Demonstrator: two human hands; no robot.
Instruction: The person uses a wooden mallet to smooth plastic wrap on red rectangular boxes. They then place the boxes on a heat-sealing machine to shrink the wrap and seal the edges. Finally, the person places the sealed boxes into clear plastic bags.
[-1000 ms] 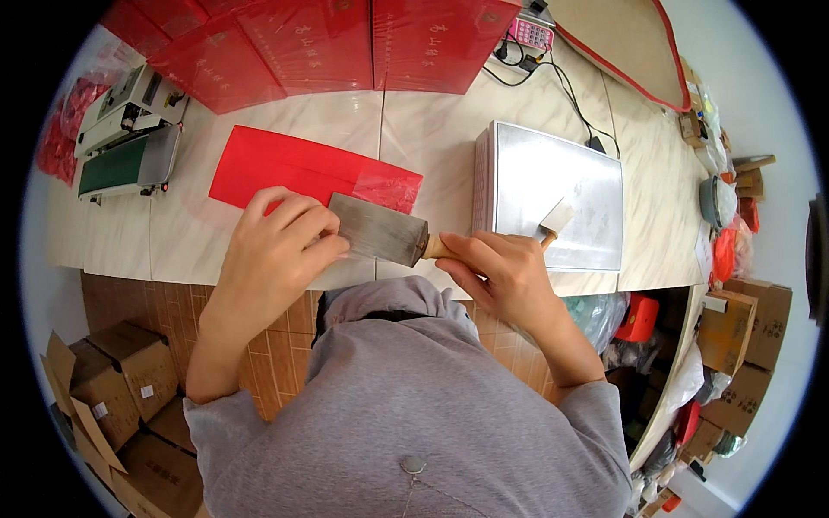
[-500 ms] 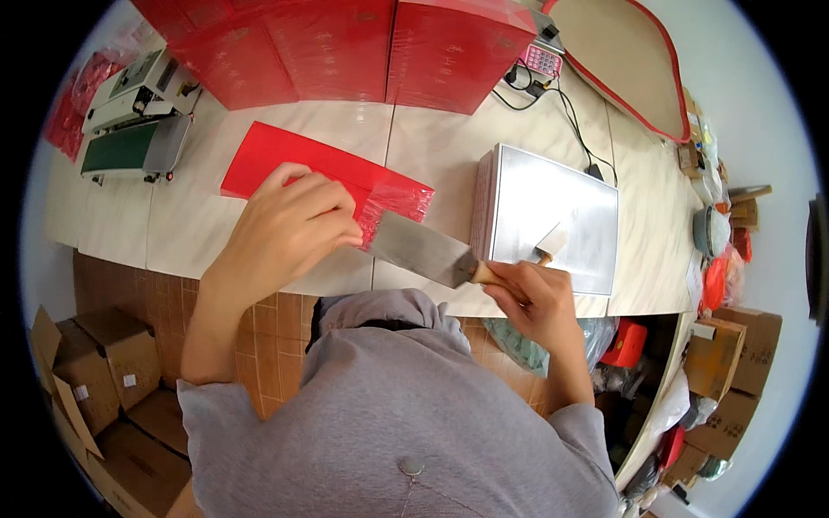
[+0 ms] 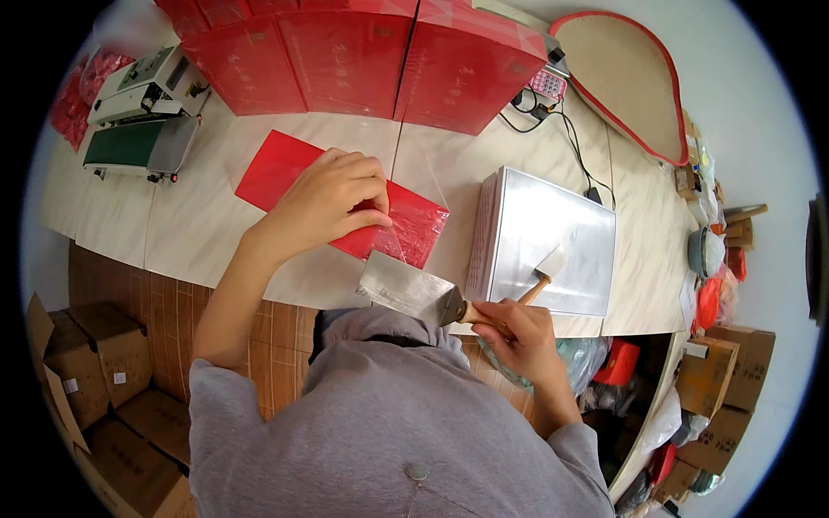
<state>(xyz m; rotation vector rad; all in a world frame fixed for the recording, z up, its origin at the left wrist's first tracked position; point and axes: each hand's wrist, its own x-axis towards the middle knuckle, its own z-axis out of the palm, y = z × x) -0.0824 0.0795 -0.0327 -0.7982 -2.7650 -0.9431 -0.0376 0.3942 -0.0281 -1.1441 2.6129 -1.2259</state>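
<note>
In the head view, a flat red packet (image 3: 281, 168) lying on the marbled tabletop (image 3: 199, 250), between the belt sealer (image 3: 129, 142) and a silver-topped unit (image 3: 509, 207). Clear film (image 3: 419, 237) over the packet's near right end. Left hand (image 3: 341, 194) on top there, fingers curled in toward the thumb with barely a gap; impossible to tell whether pinching the film or only pressing. Right hand (image 3: 518, 337) closed firmly round the wooden handle of a broad scraper (image 3: 406, 289), blade toward the left, close to the packet's near corner; contact or none, cannot tell.

To work well here, probably best to draw the film smooth and taut with the left hand, bring the blade in flat and square to the edge, press evenly, and leave the left fingertips clear of the metal. On the silver top, a second wooden-handled scraper (image 3: 542, 278), best left out of the elbow's way.

As for containers: film-wrapped red cartons (image 3: 345, 73) in a row behind, contents hidden. At lower left, open-flapped cardboard boxes (image 3: 99, 354), too dark inside to read. At right, a grey-blue tub (image 3: 696, 252) with pale plastic in or against the mouth, and closed brown cartons (image 3: 725, 432) below.
</note>
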